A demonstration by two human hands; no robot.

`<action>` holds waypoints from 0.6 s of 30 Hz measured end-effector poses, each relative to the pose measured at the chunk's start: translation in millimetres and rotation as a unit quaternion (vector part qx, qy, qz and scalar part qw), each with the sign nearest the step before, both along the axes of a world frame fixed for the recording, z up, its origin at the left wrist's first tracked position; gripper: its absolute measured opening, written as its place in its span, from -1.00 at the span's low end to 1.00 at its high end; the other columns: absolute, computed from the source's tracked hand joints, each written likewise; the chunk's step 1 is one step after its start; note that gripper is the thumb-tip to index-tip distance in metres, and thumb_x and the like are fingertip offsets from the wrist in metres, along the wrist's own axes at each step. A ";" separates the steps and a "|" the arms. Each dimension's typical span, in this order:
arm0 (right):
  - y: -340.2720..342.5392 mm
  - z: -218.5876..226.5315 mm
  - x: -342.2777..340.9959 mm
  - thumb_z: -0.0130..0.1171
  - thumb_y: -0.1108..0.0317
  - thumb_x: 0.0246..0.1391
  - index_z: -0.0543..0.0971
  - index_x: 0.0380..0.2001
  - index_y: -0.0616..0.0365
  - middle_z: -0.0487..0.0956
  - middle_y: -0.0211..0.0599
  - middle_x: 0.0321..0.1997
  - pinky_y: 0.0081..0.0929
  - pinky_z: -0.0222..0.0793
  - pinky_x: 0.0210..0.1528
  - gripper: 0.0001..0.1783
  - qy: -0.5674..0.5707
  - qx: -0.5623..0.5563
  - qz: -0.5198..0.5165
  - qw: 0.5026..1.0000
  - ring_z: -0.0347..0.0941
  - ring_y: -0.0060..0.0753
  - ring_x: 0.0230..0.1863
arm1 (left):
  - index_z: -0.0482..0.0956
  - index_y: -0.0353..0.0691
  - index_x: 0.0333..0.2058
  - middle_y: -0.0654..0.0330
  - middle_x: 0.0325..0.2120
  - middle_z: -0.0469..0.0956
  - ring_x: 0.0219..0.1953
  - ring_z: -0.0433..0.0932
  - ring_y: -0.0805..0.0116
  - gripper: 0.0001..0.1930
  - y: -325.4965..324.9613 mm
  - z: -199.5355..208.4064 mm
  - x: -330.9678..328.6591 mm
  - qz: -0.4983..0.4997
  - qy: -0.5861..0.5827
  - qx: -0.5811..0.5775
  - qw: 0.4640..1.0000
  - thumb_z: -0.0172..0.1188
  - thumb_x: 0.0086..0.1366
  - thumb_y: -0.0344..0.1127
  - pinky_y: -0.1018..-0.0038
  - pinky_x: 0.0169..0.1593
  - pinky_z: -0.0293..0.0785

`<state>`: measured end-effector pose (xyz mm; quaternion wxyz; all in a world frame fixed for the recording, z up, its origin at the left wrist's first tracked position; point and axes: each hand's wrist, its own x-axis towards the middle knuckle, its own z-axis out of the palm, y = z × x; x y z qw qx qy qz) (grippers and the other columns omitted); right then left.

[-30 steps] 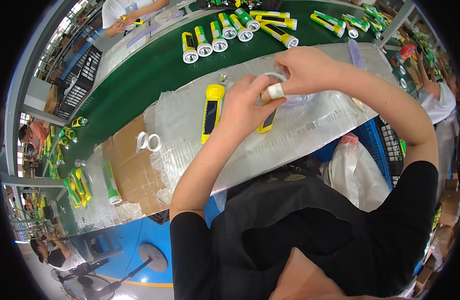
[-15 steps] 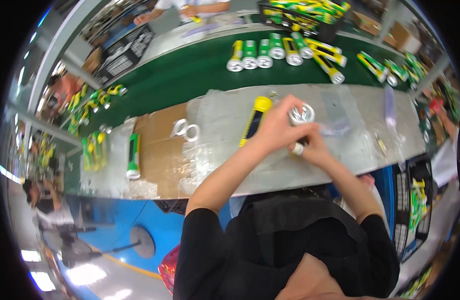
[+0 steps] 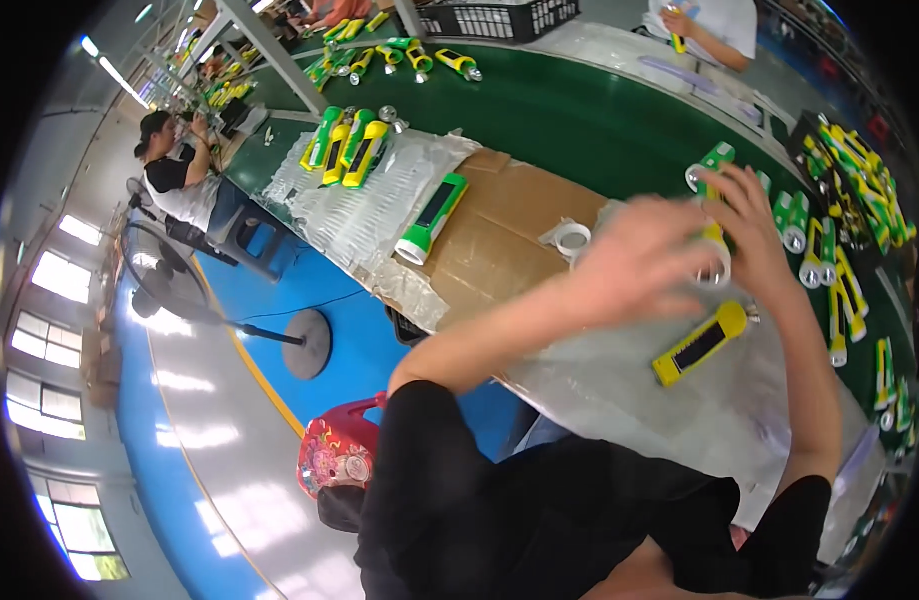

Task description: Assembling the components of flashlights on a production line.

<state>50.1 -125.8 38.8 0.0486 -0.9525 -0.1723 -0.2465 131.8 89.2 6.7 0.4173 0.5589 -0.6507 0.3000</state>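
Observation:
My left hand and my right hand meet above the workbench, both blurred. Together they grip a small round torch head, yellow with a pale ring. Just below them a yellow torch body with a dark panel lies on the clear plastic sheet. To the left of my left hand, a roll of tape rests on brown cardboard. Further left lies a green and white torch.
Several green and yellow torches stand along the green conveyor at the right; three more lie at the bench's far left. A pedestal fan and a red stool stand on the blue floor. Other people work at the left and top.
The view has swung to the left, bringing the floor and fan into sight. My two hands stay together on the round torch head above the yellow torch body.

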 end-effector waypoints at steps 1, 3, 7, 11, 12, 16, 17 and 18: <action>-23.4 -16.0 28.9 0.34 0.51 -0.23 0.51 -0.14 0.00 0.31 -0.32 0.31 0.10 -0.09 0.41 -0.52 0.000 -0.024 -0.041 0.999 0.10 0.09 0.36 | 0.45 -0.08 0.05 0.03 0.12 0.38 0.18 0.34 0.02 -0.31 12.4 -13.6 39.2 0.101 0.011 0.056 0.993 0.47 -0.10 -0.07 0.09 0.18 0.27; -63.1 -37.2 68.5 0.28 0.54 -0.16 0.49 -0.05 -0.01 0.23 -0.31 0.39 0.05 -0.09 0.42 -0.48 0.019 -0.050 -0.125 0.991 0.01 0.11 0.41 | 0.44 -0.13 0.07 -0.05 0.10 0.38 0.17 0.33 -0.08 -0.36 42.3 -25.5 120.8 0.253 0.096 0.069 0.960 0.44 -0.01 -0.16 0.11 0.16 0.30; -92.2 -82.8 156.5 0.23 0.52 -0.07 0.46 0.04 -0.18 0.19 -0.28 0.41 -0.12 0.23 0.26 -0.45 0.066 -0.033 -0.185 0.980 0.28 0.09 0.26 | 0.41 -0.14 0.10 -0.09 0.04 0.41 0.06 0.42 -0.07 -0.33 183.8 -77.8 279.3 0.659 0.111 0.149 0.729 0.37 0.05 0.03 0.02 0.05 0.37; -119.7 -124.4 196.1 0.18 0.51 -0.02 0.38 0.11 -0.26 0.19 -0.20 0.40 -0.21 0.41 0.06 -0.40 0.144 0.102 -0.242 0.954 0.45 0.07 0.09 | 0.43 -0.18 0.03 0.05 -0.09 0.53 0.01 0.50 0.07 -0.34 241.7 -98.6 334.1 0.759 0.216 0.285 0.544 0.33 0.05 0.12 0.05 0.08 0.36; -114.6 -121.4 196.9 0.14 0.53 -0.01 0.36 0.13 -0.26 0.21 -0.13 0.37 -0.18 0.41 0.05 -0.38 0.198 0.092 -0.248 0.944 0.44 0.09 0.10 | 0.46 -0.21 -0.01 0.06 -0.15 0.56 -0.02 0.51 0.08 -0.37 252.9 -102.5 341.3 0.761 0.244 0.277 0.534 0.32 0.05 0.10 0.07 0.07 0.37; -112.3 -91.2 179.7 0.06 0.61 -0.06 0.39 0.11 -0.20 0.22 -0.12 0.36 -0.14 0.41 0.02 -0.37 0.257 -0.040 -0.289 0.921 0.46 0.09 0.04 | 0.60 -0.25 -0.21 0.05 -0.19 0.57 -0.02 0.50 0.06 -0.48 237.6 -100.1 356.6 0.757 0.113 0.219 0.605 0.33 -0.01 0.06 0.09 0.03 0.35; -121.2 -87.0 170.8 0.06 0.61 -0.06 0.39 0.11 -0.20 0.22 -0.12 0.36 -0.14 0.41 0.02 -0.37 0.261 -0.039 -0.297 0.918 0.46 0.09 0.04 | 0.60 -0.25 -0.21 0.05 -0.19 0.57 -0.02 0.50 0.06 -0.48 230.0 -96.1 360.8 0.751 0.113 0.223 0.611 0.33 -0.01 0.06 0.09 0.03 0.35; -134.5 -85.9 161.0 0.05 0.64 -0.09 0.42 0.09 -0.17 0.22 -0.12 0.37 -0.12 0.39 0.06 -0.37 0.261 -0.074 -0.291 0.918 0.44 0.07 0.07 | 0.60 -0.19 -0.19 0.03 -0.15 0.54 0.02 0.46 0.05 -0.47 223.2 -95.4 366.2 0.741 0.086 0.224 0.627 0.32 -0.02 0.11 0.10 0.05 0.34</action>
